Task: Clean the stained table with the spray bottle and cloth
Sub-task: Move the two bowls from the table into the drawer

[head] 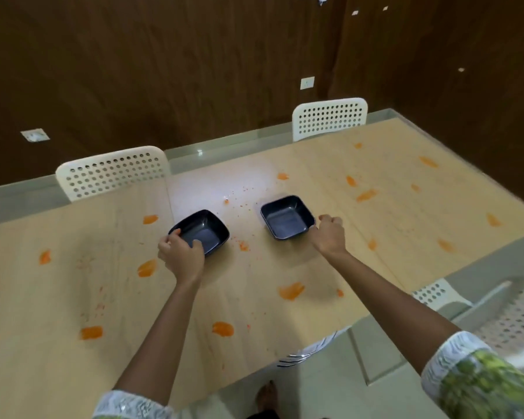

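A light wooden table carries several orange smears, such as one stain near its front middle, plus small red specks around the centre. Two dark square bowls stand mid-table. My left hand grips the near rim of the left bowl, thumb inside the edge. My right hand is closed at the right near corner of the right bowl, touching its rim. No spray bottle or cloth is in view.
Two white perforated chairs stand at the far side, one on the left and one on the right. Another white chair stands at the table's right end. A dark wood-panelled wall lies behind. A foot shows on the pale floor below.
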